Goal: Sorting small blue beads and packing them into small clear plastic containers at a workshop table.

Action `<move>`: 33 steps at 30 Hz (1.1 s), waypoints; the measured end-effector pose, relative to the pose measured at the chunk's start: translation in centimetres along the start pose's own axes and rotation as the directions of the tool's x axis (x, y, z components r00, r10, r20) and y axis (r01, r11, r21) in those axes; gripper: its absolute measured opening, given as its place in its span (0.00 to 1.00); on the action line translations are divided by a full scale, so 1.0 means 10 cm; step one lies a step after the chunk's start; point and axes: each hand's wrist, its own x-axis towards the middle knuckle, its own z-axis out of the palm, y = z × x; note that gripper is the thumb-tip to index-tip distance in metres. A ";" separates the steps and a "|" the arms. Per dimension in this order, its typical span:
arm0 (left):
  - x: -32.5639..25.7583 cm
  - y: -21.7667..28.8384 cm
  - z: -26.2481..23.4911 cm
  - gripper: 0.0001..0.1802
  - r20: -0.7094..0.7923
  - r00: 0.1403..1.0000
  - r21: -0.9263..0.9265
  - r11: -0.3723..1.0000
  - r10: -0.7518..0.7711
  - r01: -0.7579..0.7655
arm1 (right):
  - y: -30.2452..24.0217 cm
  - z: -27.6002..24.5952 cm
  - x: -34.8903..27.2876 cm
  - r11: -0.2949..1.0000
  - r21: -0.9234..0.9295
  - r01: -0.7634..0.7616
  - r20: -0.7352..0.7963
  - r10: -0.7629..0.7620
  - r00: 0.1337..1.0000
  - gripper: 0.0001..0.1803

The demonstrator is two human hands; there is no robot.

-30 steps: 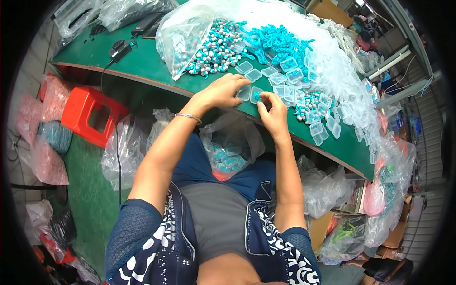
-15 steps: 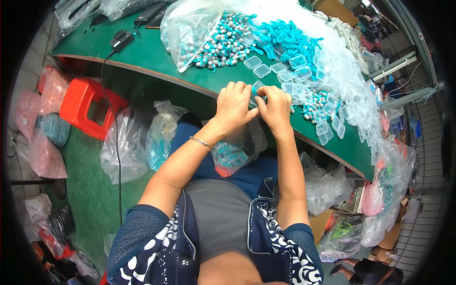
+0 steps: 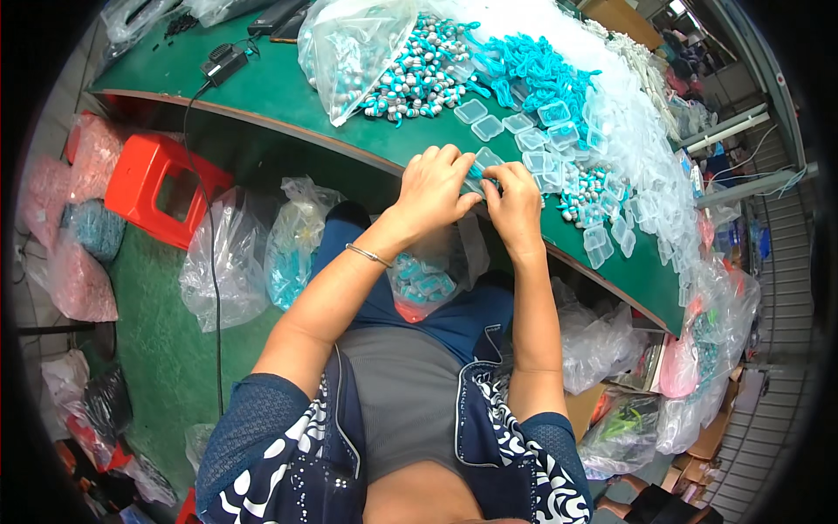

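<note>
At the table's near edge, my left hand (image 3: 434,189) is closed round a small clear plastic case (image 3: 486,160) with some teal material in it. The curled fingers of my right hand (image 3: 517,208) press on the case from the other side. What lies under the fingertips is partly hidden. Beyond my hands, more clear cases (image 3: 487,128) lie open on the green table (image 3: 262,105). A heap of teal cords (image 3: 541,74) and a pile of grey-and-teal earplug-like pieces (image 3: 423,79) rest behind them. A smaller pile of such pieces (image 3: 583,194) sits right of my right hand.
A large heap of clear cases (image 3: 650,157) covers the table's right side. A clear bag (image 3: 358,57) leans by the bigger pile. Filled cases lie in a bag (image 3: 423,284) at my lap. A red stool (image 3: 161,188) and plastic bags (image 3: 223,262) stand on the left floor.
The right hand has shifted slightly right and down, its fingers a little farther from the left hand's. More of the clear case shows between them. The view has tilted slightly.
</note>
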 end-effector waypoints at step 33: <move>0.03 -0.11 -0.11 0.26 0.110 0.993 -0.093 0.995 0.037 -0.026 | -0.05 0.08 -0.11 0.970 -0.195 0.145 -0.045 -0.156 0.987 0.13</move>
